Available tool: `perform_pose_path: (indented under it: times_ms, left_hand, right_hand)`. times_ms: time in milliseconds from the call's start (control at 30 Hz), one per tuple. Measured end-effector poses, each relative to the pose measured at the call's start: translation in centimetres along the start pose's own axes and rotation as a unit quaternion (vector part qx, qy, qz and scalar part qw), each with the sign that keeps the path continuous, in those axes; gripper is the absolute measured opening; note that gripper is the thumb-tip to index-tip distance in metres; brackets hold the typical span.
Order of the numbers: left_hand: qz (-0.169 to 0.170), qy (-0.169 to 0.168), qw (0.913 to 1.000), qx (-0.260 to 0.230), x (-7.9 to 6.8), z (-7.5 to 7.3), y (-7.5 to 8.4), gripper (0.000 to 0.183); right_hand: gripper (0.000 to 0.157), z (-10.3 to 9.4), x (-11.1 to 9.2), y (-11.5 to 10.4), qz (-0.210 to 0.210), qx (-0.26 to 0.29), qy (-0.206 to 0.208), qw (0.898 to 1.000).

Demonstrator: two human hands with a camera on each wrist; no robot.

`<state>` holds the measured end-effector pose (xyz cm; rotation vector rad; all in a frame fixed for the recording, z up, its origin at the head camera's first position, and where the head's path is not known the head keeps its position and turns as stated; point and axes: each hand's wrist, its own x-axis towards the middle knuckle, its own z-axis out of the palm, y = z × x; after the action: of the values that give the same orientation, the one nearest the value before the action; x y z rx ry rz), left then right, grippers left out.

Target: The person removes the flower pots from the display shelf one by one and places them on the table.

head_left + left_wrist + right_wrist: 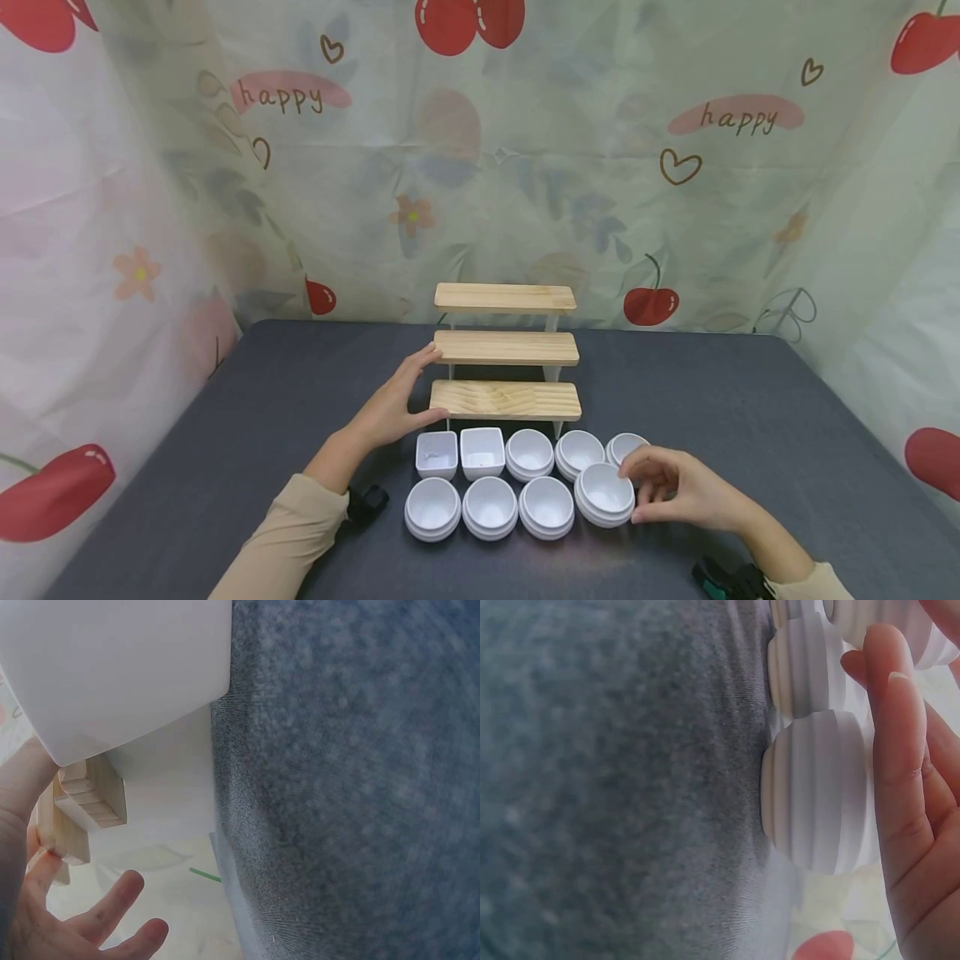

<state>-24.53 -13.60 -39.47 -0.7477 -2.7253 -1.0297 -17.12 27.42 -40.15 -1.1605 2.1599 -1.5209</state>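
Observation:
A three-tier stand has light wooden shelves, the lowest shelf [506,401] nearest me. My left hand [396,398] is at its left side, the thumb at the lowest shelf's left end and a fingertip at the middle shelf [506,347]. Its other fingers are spread in the left wrist view. Below the stand, small white bowls line up in two rows. My right hand [678,489] pinches the round white bowl [604,492] at the front row's right end, thumb and finger on its right side. The right wrist view shows that bowl [881,619] raised beside other ribbed bowls [817,791].
Two square white dishes [437,454] stand at the back row's left, with round bowls [529,454] beside them. More round bowls [491,507] form the front row. The dark grey table [675,375] ends at a printed curtain [525,208] behind the stand.

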Motion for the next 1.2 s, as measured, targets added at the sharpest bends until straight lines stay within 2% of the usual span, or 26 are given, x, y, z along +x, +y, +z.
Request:
perform_pose_path:
  times_ms: [300,700,1200]
  left_hand:
    - [-0.001,-0.002,1.0000,-0.002,0.02,-0.03,0.02,0.086]
    - [-0.004,-0.003,1.0000,0.001,0.00,-0.02,0.00,0.087]
    - [0.000,-0.001,1.0000,0.004,0.01,0.02,-0.02,0.086]
  right_hand:
    - [0.039,0.30,-0.25,0.38,-0.029,-0.010,0.000,1.000]
    - [0.037,0.21,-0.42,0.65,-0.034,-0.013,-0.005,0.999]
    - [0.032,0.53,-0.27,0.42,-0.002,-0.051,-0.005,0.999]
